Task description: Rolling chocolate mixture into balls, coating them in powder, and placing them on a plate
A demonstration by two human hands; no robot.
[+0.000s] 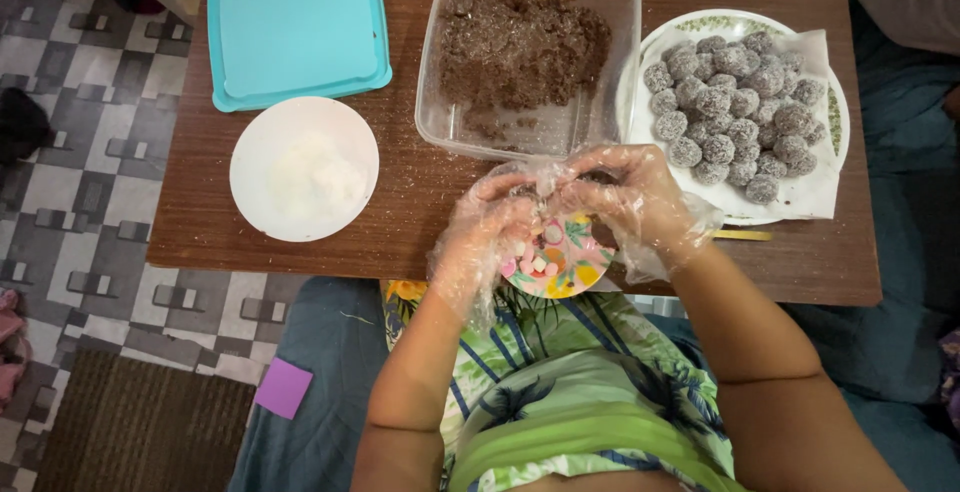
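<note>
Two gloved hands meet over small floral plate of pastel candy bits at table front edge. Left hand and right hand curled together, fingers pinching something between them, probably brown mixture; hard to see. Clear tub of mixture just beyond; coated balls on plate right; white bowl left.

Hands: I see my left hand and right hand in clear plastic gloves, fingers meeting over a small patterned plate.
Ahead: a clear tub of brown mix.
Right: a plate heaped with coated balls.
Left: white bowl, blue lid.
</note>
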